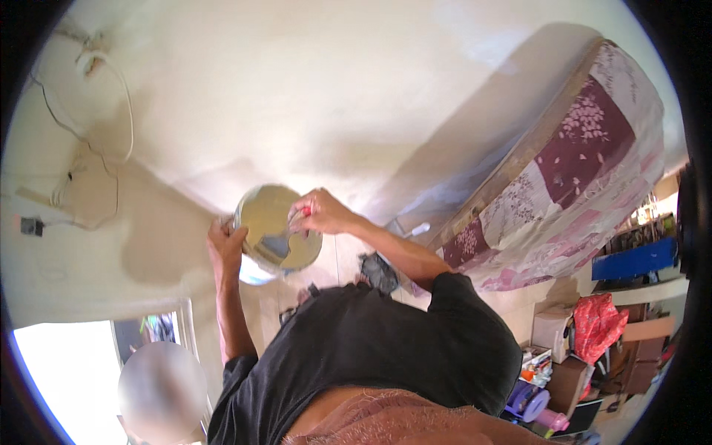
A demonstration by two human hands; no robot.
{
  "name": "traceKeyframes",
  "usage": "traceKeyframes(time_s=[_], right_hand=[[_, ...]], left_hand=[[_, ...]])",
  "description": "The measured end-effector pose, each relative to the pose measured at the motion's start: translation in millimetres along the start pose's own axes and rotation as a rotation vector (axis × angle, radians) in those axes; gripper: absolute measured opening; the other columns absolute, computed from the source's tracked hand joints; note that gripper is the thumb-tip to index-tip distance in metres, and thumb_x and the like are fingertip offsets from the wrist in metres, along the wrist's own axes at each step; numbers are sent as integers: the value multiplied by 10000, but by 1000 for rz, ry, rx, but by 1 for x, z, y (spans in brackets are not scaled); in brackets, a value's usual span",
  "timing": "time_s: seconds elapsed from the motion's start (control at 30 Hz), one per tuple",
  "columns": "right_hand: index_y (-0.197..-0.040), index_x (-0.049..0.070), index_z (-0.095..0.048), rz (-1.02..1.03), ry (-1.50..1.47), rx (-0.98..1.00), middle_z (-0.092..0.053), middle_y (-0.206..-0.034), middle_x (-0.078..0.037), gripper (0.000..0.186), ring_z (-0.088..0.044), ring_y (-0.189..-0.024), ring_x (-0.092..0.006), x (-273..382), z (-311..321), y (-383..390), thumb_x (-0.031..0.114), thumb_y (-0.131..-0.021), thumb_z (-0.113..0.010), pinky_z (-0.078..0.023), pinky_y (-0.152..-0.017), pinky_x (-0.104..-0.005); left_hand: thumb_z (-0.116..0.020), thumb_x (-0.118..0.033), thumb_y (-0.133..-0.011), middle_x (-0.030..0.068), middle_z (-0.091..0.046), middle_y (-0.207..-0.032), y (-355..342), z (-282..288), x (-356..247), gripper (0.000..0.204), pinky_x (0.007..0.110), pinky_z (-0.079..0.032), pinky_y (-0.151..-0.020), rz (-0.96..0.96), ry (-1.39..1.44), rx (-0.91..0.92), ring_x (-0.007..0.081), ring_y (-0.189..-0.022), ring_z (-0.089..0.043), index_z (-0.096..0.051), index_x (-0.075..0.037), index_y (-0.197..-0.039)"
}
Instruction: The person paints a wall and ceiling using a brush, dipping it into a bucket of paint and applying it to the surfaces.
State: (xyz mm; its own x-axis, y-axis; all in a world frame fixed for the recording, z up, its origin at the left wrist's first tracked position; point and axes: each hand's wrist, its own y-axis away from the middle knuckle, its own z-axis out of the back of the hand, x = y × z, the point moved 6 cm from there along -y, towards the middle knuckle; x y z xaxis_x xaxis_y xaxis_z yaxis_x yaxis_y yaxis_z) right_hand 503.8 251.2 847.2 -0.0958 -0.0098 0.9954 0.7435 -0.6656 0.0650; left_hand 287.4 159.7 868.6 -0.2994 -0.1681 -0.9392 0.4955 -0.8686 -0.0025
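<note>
A round bucket (313, 256) hangs or stands in front of me, tilted so its inside shows, coated with pale yellowish paste and a greyer patch low down. My left hand (226, 239) is closed on its left rim, thumb over the edge. At the right rim, my right hand (320, 213) is closed around a small red-handled tool (305, 211). The working end of that tool points into the bucket and cannot be made out clearly.
A mattress (586, 141) in a floral maroon and white cover leans along the wall at right. A white-handled tool (419, 230) lies beyond my right forearm. Dark plastic (379, 273) lies near the bucket. Loose wires (93, 148) hang at left. A person (162, 393) is by the bright opening.
</note>
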Motion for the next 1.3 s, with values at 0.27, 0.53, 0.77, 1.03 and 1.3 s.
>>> traceKeyframes(time_s=[0.27, 0.53, 0.77, 1.03, 1.3], right_hand=[[-748, 40, -633, 431, 823, -444, -659, -682, -169, 131, -655, -603, -369, 39, 24, -7, 152, -811, -660, -524, -564, -452], [-853, 54, -681, 421, 841, -370, -638, -669, -126, 161, -665, -610, -283, 58, 12, 14, 202, -807, -726, -512, -559, -411], [-947, 11, -758, -38, 52, 87, -748, -831, -54, 160, -703, -719, -133, 26, -6, 9, 151, -869, -760, -580, -700, -261], [-978, 18, -720, 203, 311, -48, -732, -854, -59, 205, -658, -752, -117, 9, -8, -11, 216, -929, -699, -542, -698, -316], [-927, 60, -607, 464, 615, -392, -614, -795, -134, 149, -606, -700, -324, 14, 19, -12, 174, -883, -692, -507, -657, -398]], left_hand=[[-720, -55, -750, -16, -532, -622, -16, -5, 24, 320, 265, -409, -484, -64, 89, 67, 80, -536, -489, -647, 62, -1039], [-725, -60, -744, 24, -577, -618, -13, -1, 20, 357, 287, -468, -443, -7, 156, 48, 102, -509, -549, -621, 85, -1054], [-710, -67, -741, 61, -612, -651, -10, -1, 27, 390, 296, -483, -470, -7, 202, 10, 127, -531, -577, -612, 109, -1075], [-708, -58, -743, 71, -629, -671, -5, 0, 16, 394, 296, -480, -481, -14, 196, 13, 132, -537, -582, -607, 115, -1082], [-765, -180, -727, 108, -647, -700, -20, 0, 31, 402, 346, -505, -530, -123, -70, -26, 174, -584, -613, -649, 78, -1013]])
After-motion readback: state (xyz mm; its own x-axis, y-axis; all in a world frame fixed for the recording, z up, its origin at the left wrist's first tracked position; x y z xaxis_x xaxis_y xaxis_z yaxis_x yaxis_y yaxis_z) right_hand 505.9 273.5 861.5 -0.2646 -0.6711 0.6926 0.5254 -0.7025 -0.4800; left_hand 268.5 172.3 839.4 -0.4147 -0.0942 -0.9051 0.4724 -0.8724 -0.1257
